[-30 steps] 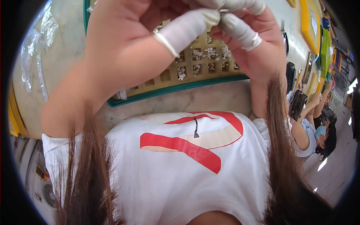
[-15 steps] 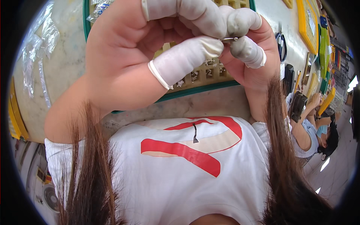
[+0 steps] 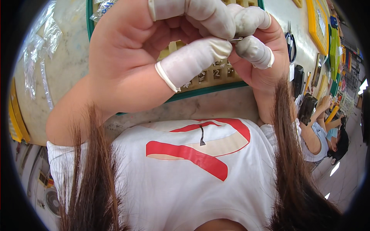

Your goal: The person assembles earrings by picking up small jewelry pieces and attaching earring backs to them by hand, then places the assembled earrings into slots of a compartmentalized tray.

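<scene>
Both my hands meet above the tray, white finger cots on their thumbs and index fingers. A thin, small silvery metal piece (image 3: pixel 235 39) bridges the gap between their fingertips; its exact kind is too small to tell. My left hand (image 3: pixel 133 57) is closed, thumb and index pinched at the piece's left end. On the other end, my right hand (image 3: pixel 262 52) pinches too, its cots smudged grey. Beneath lies a cream compartment tray (image 3: pixel 210 81) inside a green-edged frame (image 3: pixel 208 92). Several compartments hold tiny silvery pieces (image 3: pixel 201 76); my hands hide much of the tray.
Clear plastic bags (image 3: pixel 36 50) lie on the table at left; another bag (image 3: pixel 102 9) sits in the tray's far left corner. Dark-handled scissors (image 3: pixel 290 44), a yellow frame (image 3: pixel 318 27) and black objects (image 3: pixel 307 107) are at right. A person (image 3: pixel 320 134) sits farther right.
My hands have shifted very slightly to the right, still pinching. Less of the metal piece shows between the fingertips now. The person at right has moved a yellow object lower.
</scene>
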### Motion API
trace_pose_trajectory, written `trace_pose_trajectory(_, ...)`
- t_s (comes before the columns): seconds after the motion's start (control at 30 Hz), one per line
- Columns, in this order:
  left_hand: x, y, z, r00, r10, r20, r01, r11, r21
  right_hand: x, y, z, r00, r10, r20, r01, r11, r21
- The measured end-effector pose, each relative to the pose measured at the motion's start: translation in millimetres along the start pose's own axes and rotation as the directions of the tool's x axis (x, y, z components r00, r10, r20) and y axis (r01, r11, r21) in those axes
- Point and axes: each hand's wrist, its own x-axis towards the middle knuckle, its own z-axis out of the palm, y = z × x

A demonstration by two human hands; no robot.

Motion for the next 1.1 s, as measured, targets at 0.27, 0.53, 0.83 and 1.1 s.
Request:
trace_pose_trajectory(0.27, -1, 0, 1, 0.999, -0.038, -0.024, 0.037, 0.999, -0.034, 0, 5, -5, 0.998, -0.059, -0.011, 0.059, 0.998, -0.027)
trace_pose_trajectory(0.53, -1, 0, 2, 0.998, -0.052, -0.034, 0.052, 0.999, -0.01, -2, -2, 2, 0.994, -0.098, -0.043, 0.089, 0.979, -0.182)
trace_pose_trajectory(0.83, -1, -1, 3, 0.987, -0.15, -0.049, 0.15, 0.989, 0.003, -1, -4, 2, 0.964, -0.264, 0.03, 0.248, 0.855, -0.455)
trace_pose_trajectory(1.1, -3, -15, 16, 0.976, -0.197, -0.094, 0.163, 0.945, -0.282, -3, -2, 6, 0.968, -0.249, 0.008, 0.23, 0.881, -0.413)
